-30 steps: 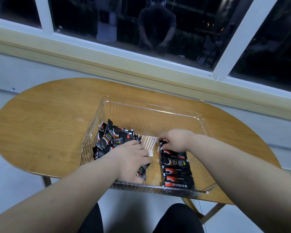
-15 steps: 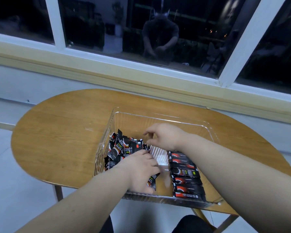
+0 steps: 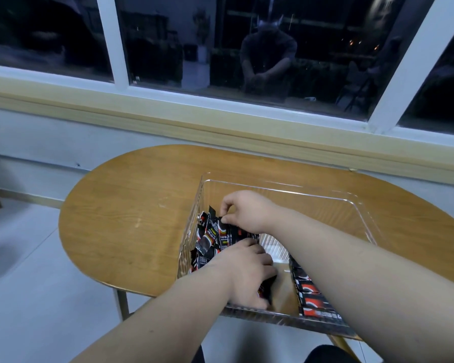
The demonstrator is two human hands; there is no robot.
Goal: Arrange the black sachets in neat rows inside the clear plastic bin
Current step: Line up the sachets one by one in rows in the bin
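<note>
Since the frame half a second before, the right hand [image 3: 244, 210] had left the far end of the neat row [image 3: 312, 297] and crossed to the left side of the clear bin [image 3: 286, 188]. There its thumb and forefinger were clamped on the top edge of one sachet [image 3: 223, 220], standing in the loose heap [image 3: 207, 239]. That looked like a pick meant to feed the row. The left hand [image 3: 247, 273] lay nearer, palm down by the bin's near wall, its fingers [image 3: 266, 268] curled over a small bunch [image 3: 267, 285] of sachets. It probably kept these back from sliding into the bare strip between heap and row.

The heap was crowded against the bin's left wall, its sachets tilted and overlapping. The row lay flat along the near right of the bin floor. The right forearm crossed above that row and hid much of it, so how far it ran could not be told. The bin sat on the right half of the oval wooden table [image 3: 142, 205], below a dark window [image 3: 168, 43].
</note>
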